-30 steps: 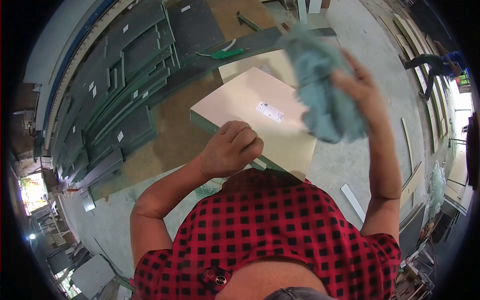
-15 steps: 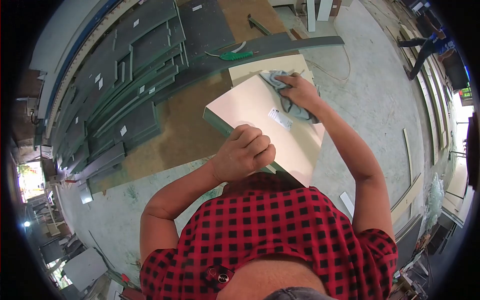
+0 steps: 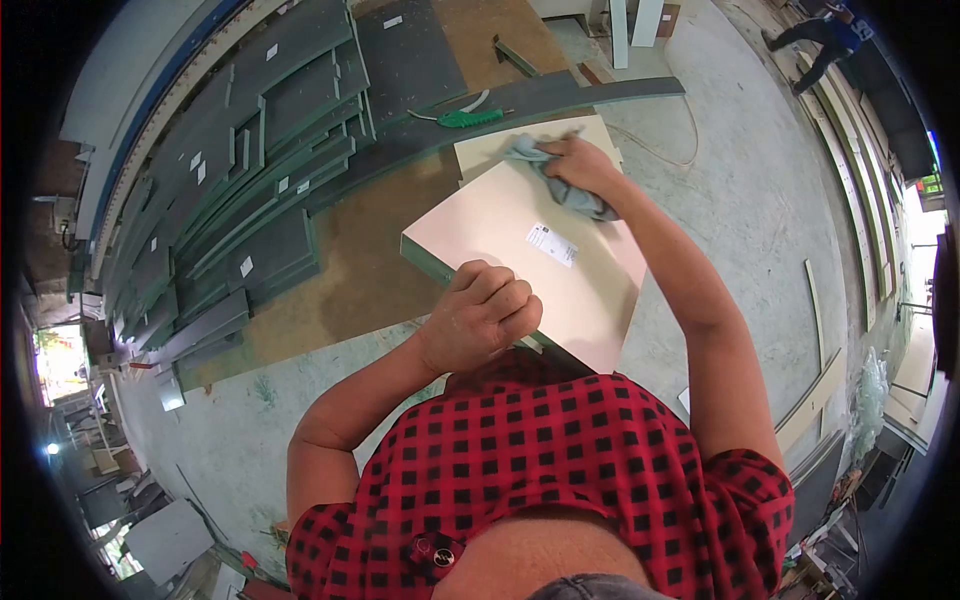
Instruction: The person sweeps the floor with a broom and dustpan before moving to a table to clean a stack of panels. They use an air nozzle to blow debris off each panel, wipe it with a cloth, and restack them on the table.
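Observation:
A cream board with a dark green edge lies tilted in front of my chest, a printed white label near its middle. My left hand is closed in a fist at the board's near left edge; its fingertips are hidden. My right hand presses a grey-blue cloth against the far right part of the board, fingers closed on the fabric. Beneath the far edge another cream board sticks out. Beyond it lies a green-handled tool on a long dark strip.
Dark panels, several with white labels, lie stacked at the left on brown sheeting. Long cream strips lie at the right, near a person in blue. Bubble wrap sits at the lower right.
My right hand and the cloth have moved left and slightly away along the board. The board and my left hand have shifted slightly left. The person in the background has moved up and left.

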The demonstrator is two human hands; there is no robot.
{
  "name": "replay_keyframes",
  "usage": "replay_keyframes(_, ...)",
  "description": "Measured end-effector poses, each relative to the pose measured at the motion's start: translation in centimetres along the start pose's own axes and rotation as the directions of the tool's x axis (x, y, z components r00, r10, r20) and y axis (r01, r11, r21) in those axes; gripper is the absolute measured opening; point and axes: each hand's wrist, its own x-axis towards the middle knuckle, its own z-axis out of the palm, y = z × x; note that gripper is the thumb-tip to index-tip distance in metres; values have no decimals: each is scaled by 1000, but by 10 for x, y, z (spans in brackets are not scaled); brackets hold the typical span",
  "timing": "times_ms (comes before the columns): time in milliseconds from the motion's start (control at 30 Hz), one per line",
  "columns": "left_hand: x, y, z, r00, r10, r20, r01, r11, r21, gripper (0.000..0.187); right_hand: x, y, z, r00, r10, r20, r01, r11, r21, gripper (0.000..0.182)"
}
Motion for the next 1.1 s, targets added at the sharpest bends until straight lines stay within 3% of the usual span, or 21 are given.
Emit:
replay_keyframes(67,1,2,-2,999,-49,22,48,998,28,22,-16,23,-5,989,148,23,-148,989,2,43)
replay_keyframes(133,1,4,-2,998,-60,37,59,998,32,25,-52,20,-18,984,175,24,-174,983,-50,44)
replay_keyframes(267,2,7,-4,995,-91,49,88,995,51,28,-128,-22,-39,990,142,21,-143,989,31,44)
replay_keyframes(333,2,7,-4,992,-117,53,114,992,59,29,-156,-52,-47,1000,-20,7,19,990,142,44)
replay_keyframes(367,2,8,-3,991,-121,58,118,992,52,30,-164,-65,-53,999,-29,16,27,990,142,44)
replay_keyframes(433,1,9,1,989,-136,64,133,989,58,30,-173,-84,-61,968,-244,64,230,958,172,45)
replay_keyframes(500,0,9,3,990,-131,55,129,991,38,30,-174,-66,-59,963,-264,51,250,951,184,45)
replay_keyframes(567,3,7,3,993,-117,23,116,992,43,29,-170,-28,-54,995,-95,-31,99,975,199,43)
replay_keyframes(633,6,4,1,994,-112,-8,112,992,56,28,-168,37,-45,969,225,-103,-200,958,205,43)
replay_keyframes(700,8,1,-1,994,-101,-35,102,994,27,27,-177,110,-46,900,436,-3,-416,860,296,38)
replay_keyframes(767,10,-6,-6,994,-111,-25,113,991,75,29,-200,125,-46,833,552,-28,-473,738,481,37)
replay_keyframes(800,13,-10,-13,991,-135,-26,136,990,47,31,-209,126,-44,839,545,-16,-473,742,475,37)
replay_keyframes(867,16,-25,-21,979,-185,-90,186,983,0,40,-225,124,-41,818,575,-12,-425,618,661,35)
replay_keyframes(1000,21,-65,-52,921,-316,-226,305,949,-86,35,-241,106,-40,803,596,-17,-412,575,707,37)
replay_keyframes(1067,14,-87,-71,735,-668,-116,529,671,-519,27,-251,101,-37,775,630,-40,-429,573,698,36)
replay_keyframes(1100,6,-97,-83,681,-727,-89,597,621,-508,24,-257,100,-36,771,635,-45,-428,569,702,36)
